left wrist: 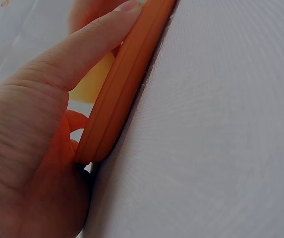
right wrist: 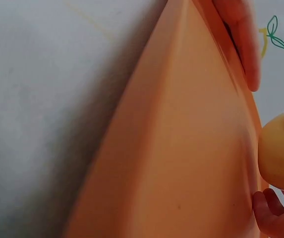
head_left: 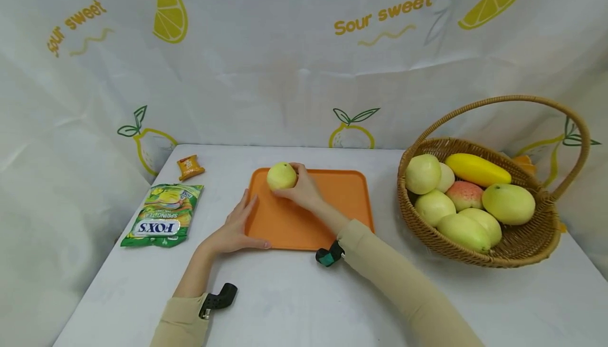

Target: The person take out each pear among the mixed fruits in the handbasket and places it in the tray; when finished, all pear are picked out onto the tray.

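My right hand (head_left: 302, 188) grips a round pale yellow fruit (head_left: 281, 176) with a small dark dimple on top; whether it is a pear or an apple I cannot tell. The fruit is at the far left corner of an orange tray (head_left: 304, 225). In the right wrist view the fruit (right wrist: 280, 153) sits between thumb and fingers (right wrist: 273, 215). At the tray's near left corner is my left hand (head_left: 235, 232), its fingers along the left side and its thumb at the front rim. The left wrist view has that thumb (left wrist: 82, 49) stretched along the tray's edge (left wrist: 117, 99).
On the right stands a wicker basket (head_left: 532, 244) with a tall handle, holding several pale green fruits, a reddish one (head_left: 464, 195) and a long yellow one (head_left: 477, 169). A green FOX'S candy bag (head_left: 163, 215) and a small orange wrapped candy (head_left: 190, 167) lie left.
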{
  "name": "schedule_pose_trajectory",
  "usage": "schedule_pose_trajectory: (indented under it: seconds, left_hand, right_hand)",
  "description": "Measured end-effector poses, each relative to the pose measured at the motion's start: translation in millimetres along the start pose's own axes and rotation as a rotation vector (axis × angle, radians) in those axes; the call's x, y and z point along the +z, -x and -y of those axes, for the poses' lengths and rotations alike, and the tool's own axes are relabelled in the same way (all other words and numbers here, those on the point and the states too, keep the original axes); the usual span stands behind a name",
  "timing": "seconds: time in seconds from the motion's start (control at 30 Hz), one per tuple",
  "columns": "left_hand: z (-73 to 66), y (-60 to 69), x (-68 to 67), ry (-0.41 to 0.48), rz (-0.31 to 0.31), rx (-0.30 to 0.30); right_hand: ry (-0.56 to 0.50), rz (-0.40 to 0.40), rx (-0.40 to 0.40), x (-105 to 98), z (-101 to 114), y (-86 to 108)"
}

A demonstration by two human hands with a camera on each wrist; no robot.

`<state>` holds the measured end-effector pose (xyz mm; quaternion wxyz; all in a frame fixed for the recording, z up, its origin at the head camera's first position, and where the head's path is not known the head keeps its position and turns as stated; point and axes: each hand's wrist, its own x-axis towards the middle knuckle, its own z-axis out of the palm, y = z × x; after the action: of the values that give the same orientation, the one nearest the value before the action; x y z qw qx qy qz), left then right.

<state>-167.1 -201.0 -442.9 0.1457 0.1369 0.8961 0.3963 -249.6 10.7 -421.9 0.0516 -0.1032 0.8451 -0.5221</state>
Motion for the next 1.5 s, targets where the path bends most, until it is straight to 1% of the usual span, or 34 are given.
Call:
schedule_pose_trajectory:
  seconds: [0.1, 0.33, 0.47, 0.63, 0.8, 0.9, 1.1, 1.27, 1.5]
  left_hand:
    - [0.6, 0.7, -0.5, 0.005, -0.003, 0.004]
    - [4.3, 0.9, -0.4, 0.014, -0.003, 0.004]
    - [6.4, 0.7, -0.2, 0.009, -0.006, 0.005]
    - [6.9, 0.6, -0.1, 0.008, -0.009, 0.0]
    - [5.8, 0.6, -0.1, 0.006, -0.005, -0.005]
    - [5.0, 0.4, 0.0, 0.009, -0.002, -0.006]
    - [5.1, -0.5, 0.7, 0.013, 0.001, -0.002]
    - [5.2, -0.7, 0.3, 0.01, -0.002, 0.001]
    - [4.5, -1.4, 0.5, 0.003, 0.002, 0.001]
  right_hand:
    - [0.005, 0.01, -0.009, 4, 2, -4.2]
    - [0.065, 0.026, -0.022, 13, 5, -13.5]
    - [0.077, 0.034, -0.023, 17, 10, -18.4]
    - [0.103, 0.039, -0.027, 20, 13, -24.4]
    - [0.122, 0.044, -0.048, 22, 15, -28.3]
    - [0.133, 0.051, -0.057, 23, 14, -29.8]
    - [0.147, 0.054, -0.045, 22, 11, -30.8]
    - [0.164, 0.08, -0.041, 19, 10, -32.3]
    - [0.128, 0.105, -0.015, 15, 11, -31.4]
